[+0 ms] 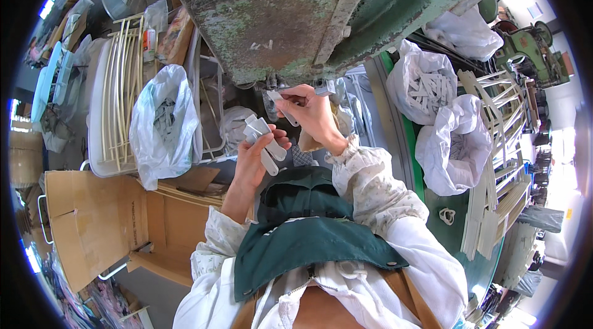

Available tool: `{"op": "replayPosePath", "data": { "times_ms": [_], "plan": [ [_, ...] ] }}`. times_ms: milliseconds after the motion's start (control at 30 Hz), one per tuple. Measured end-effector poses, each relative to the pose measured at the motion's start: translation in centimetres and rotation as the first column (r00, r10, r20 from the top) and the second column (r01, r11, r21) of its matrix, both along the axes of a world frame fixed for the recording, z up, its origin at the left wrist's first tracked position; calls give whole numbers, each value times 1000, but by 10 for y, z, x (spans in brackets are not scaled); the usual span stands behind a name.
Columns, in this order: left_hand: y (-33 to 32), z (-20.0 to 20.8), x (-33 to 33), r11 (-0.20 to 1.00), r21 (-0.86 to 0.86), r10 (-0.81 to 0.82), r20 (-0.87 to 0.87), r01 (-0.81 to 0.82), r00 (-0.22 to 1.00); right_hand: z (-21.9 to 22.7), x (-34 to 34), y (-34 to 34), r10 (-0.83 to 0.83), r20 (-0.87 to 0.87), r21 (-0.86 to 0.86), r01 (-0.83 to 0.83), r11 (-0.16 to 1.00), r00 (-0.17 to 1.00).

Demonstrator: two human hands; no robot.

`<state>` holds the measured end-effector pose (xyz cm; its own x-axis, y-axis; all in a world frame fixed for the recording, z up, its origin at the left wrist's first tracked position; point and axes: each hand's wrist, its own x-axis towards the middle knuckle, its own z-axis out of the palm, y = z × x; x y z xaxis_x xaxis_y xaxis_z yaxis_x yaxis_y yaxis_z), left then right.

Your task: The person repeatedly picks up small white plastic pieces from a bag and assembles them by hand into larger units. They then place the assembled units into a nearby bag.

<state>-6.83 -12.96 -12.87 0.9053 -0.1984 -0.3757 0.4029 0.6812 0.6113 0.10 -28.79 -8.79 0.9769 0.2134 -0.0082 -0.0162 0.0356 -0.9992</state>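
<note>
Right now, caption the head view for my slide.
Left hand holding pale strips, right hand holding another strip near a worn machine.

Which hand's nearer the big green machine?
Right. The right hand is just below the machine, with a flat gray piece. The left hand is farther below it, closer to the body, holding several gray pieces.

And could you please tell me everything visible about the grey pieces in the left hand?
The grey pieces are several thin, flat strips, pale and smooth-looking; metal or plastic, I cannot tell. The lower ends are rounded. Loosely fanned, they slant down to the right. The left hand grips them around the middle, near the right hand.
</note>
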Motion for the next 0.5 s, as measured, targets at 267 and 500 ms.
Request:
{"op": "replayPosePath", "data": {
  "times_ms": [267,500],
  "plan": [
    [5,8,-3,986,169,-8,46,0,999,3,12,-2,94,-265,149,-56,987,960],
    [-2,16,-10,978,207,-40,2,39,999,1,15,-4,92,-247,184,-46,982,965]
  ]
}}
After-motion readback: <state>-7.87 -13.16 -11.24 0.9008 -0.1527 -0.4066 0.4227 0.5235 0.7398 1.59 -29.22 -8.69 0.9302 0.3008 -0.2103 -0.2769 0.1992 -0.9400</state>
